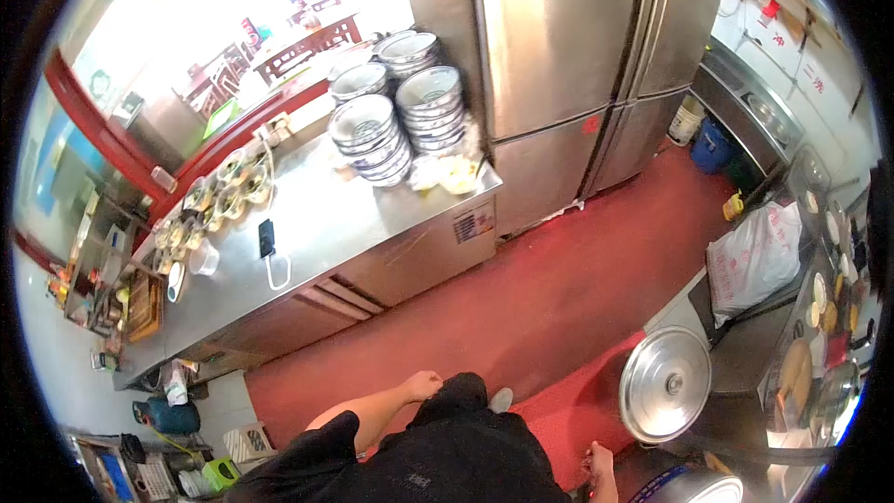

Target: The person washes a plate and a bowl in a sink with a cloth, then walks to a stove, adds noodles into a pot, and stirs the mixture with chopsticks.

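Observation:
My left hand (424,386) hangs beside my dark shirt, above the red floor. Its fingers are loosely closed, and nothing shows in them. On the other side of my body, my right hand (599,462) is low, with its fingers curled and no held object visible. Nearest to the right hand are a large round metal lid (665,384) with a central knob and, below it, a shiny metal pot (694,486) cut off by the lower edge of the view. Both hands are apart from the long steel counter (321,256).
Stacked bowls (368,135) and a phone (267,237) with a white cable sit on the counter, near several small containers (228,191). Steel refrigerators (559,56) stand beyond. On the right are a white bag (756,256), a blue bucket (712,146) and a sink (771,112).

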A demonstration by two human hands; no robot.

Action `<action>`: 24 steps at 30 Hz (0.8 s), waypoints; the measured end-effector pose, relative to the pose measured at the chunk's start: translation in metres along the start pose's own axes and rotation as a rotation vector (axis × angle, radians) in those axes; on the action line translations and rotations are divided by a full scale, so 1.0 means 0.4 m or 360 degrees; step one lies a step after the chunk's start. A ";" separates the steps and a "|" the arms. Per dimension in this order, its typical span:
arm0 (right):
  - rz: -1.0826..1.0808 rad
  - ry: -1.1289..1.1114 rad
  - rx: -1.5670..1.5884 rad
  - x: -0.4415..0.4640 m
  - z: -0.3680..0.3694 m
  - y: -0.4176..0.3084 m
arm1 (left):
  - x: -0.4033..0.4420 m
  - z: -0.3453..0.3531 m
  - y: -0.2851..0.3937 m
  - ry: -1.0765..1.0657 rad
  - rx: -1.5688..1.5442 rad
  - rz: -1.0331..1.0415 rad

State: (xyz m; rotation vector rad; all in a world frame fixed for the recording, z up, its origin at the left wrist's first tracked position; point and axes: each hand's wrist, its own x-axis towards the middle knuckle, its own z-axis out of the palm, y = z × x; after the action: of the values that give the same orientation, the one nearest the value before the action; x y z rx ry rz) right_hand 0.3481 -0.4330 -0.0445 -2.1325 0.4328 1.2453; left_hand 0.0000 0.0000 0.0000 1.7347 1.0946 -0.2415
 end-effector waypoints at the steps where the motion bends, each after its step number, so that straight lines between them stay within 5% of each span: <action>1: -0.0077 -0.0136 0.0143 -0.009 -0.017 -0.021 | 0.014 0.007 0.013 -0.0007 -0.0042 -0.0025; 2: -0.0138 -0.0247 0.0306 -0.026 -0.037 -0.019 | 0.031 0.025 0.026 -0.0048 -0.0073 -0.0042; 3: -0.0213 -0.0209 0.0337 0.055 -0.102 -0.207 | 0.196 0.020 0.160 -0.0088 -0.0188 -0.0110; 4: -0.0177 -0.0196 0.0397 0.050 -0.036 -0.153 | 0.178 -0.004 0.100 -0.0180 -0.0235 -0.0269; 5: -0.0448 -0.0165 0.0009 0.150 -0.104 -0.157 | 0.271 0.052 0.122 -0.0200 -0.0198 -0.0222; 10: 0.0028 -0.0117 0.0195 0.084 -0.021 -0.273 | 0.540 -0.090 0.082 -0.0535 0.0119 -0.0417; 13: 0.0129 -0.0094 0.0275 0.111 -0.056 -0.397 | 0.705 -0.148 0.239 -0.0564 0.0079 -0.0549; 15: 0.0406 -0.0209 0.0465 0.062 0.077 -0.447 | 0.816 -0.220 0.332 -0.0540 0.0102 -0.0581; 16: 0.0353 -0.0075 0.0340 0.057 -0.059 -0.494 | 0.880 -0.177 0.446 -0.0563 0.0055 -0.0570; 21: 0.0112 0.0294 0.0383 0.119 -0.102 -0.688 | 1.253 -0.168 0.841 -0.0593 0.0311 -0.0335; 23: 0.0080 0.0380 0.0439 0.163 -0.160 -0.770 | 1.458 -0.120 0.915 -0.0537 0.0858 0.0251; 24: 0.0017 0.0422 0.0450 0.186 -0.167 -0.802 | 1.532 -0.116 0.968 -0.0627 0.0974 0.0291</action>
State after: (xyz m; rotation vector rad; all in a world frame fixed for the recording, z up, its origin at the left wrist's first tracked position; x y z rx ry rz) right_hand 0.6088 -0.2339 0.0273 -2.0548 0.6909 0.8499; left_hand 0.6259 0.3543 -0.1028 2.1820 0.5950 -0.8321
